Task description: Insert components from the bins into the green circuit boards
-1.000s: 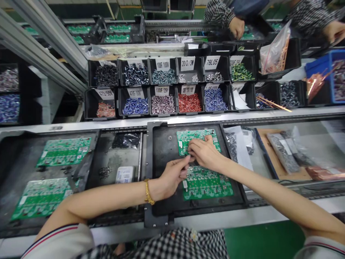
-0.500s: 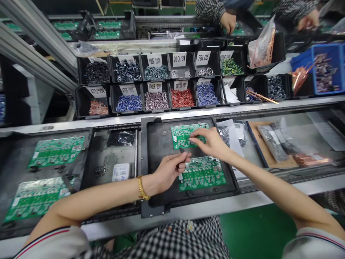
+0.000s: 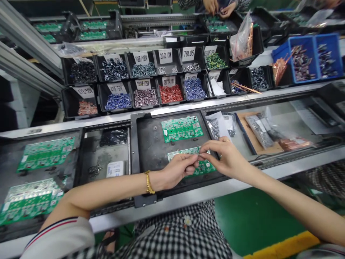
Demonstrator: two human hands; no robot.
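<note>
My left hand (image 3: 180,170) and my right hand (image 3: 225,157) meet fingertip to fingertip over the nearer green circuit board (image 3: 206,166), partly covering it. The left fingers are curled with the thumb pressed on the index finger. My right thumb and index finger pinch together at the left thumb tip. Whatever sits between the fingertips is too small to name. Behind them a second green circuit board (image 3: 181,128) lies uncovered. Both boards rest in a black tray (image 3: 148,144).
Labelled black bins (image 3: 145,98) with small electronic components stand in two rows behind the rail. Another black tray (image 3: 10,172) with two green boards lies left, past a small white box (image 3: 115,169). Bagged parts (image 3: 260,129) lie right. A co-worker's hands (image 3: 219,8) are across the line.
My right hand has come from the far board toward me to meet my left fingertips over the nearer board. The whole view has shifted slightly.
</note>
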